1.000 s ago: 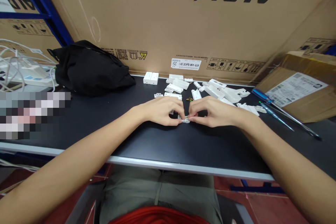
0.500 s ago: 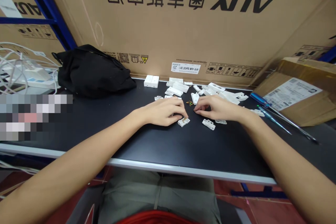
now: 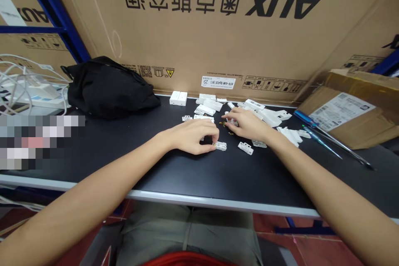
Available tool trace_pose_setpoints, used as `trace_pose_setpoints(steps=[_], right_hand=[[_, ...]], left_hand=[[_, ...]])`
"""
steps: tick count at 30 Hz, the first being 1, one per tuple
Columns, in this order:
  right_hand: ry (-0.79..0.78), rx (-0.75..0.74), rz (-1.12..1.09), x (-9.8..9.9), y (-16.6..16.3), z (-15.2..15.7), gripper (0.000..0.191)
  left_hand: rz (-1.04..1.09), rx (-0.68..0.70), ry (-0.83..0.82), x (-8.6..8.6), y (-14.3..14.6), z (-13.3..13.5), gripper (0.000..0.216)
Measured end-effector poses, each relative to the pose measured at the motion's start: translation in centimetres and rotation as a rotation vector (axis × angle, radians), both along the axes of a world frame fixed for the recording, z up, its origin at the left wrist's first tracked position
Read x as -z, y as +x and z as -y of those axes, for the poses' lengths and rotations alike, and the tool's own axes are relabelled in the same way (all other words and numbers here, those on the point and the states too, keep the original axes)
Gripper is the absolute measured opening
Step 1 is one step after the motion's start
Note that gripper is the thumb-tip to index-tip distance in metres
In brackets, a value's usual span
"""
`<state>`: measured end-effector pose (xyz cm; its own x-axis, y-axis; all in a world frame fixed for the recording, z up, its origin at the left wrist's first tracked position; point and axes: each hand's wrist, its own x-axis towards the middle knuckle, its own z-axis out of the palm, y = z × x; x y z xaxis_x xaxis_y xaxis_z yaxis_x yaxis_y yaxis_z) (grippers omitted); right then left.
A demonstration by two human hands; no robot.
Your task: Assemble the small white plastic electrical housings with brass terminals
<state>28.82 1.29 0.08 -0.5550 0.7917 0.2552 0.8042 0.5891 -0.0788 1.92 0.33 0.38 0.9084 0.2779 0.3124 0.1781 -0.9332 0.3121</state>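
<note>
My left hand [image 3: 199, 136] rests on the black table, thumb and forefinger pinched at the left end of a small white plastic part [image 3: 221, 146]. A bit of brass-coloured metal shows at those fingertips. Farther back, my right hand [image 3: 247, 124] reaches over a white slotted piece [image 3: 232, 121], its thumb and forefinger apart. Small brass-coloured pieces [image 3: 222, 124] lie by its fingertips, and another brass piece [image 3: 231, 134] sits just in front. Between the hands and the table's near edge lies a separate white slotted part [image 3: 245, 148]. A similar white part [image 3: 259, 144] is beneath my right wrist.
Several white plastic casings [image 3: 269, 117] lie along the back, near a white box-like pair [image 3: 178, 98]. A black bag [image 3: 110, 87] is at left. Screwdrivers [image 3: 324, 143] lie before a taped carton [image 3: 352, 108] at right. A large cardboard box [image 3: 187, 45] stands behind.
My right hand has moved back and left to the brass pieces, its fingers spreading. The white part at my left hand has turned and shifted slightly right, with the fingertips now at its left end.
</note>
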Motion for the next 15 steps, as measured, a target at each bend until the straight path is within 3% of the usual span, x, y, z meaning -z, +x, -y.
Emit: trace_pose_setpoints(steps=[11, 15], right_hand=[[-0.028, -0.036, -0.028, -0.27, -0.23, 0.29, 0.011], [-0.044, -0.034, -0.047, -0.46, -0.36, 0.46, 0.012]], left_hand=[[0.012, 0.024, -0.007, -0.16, 0.25, 0.40, 0.005], [0.017, 0.023, -0.008, -0.11, 0.25, 0.39, 0.005]])
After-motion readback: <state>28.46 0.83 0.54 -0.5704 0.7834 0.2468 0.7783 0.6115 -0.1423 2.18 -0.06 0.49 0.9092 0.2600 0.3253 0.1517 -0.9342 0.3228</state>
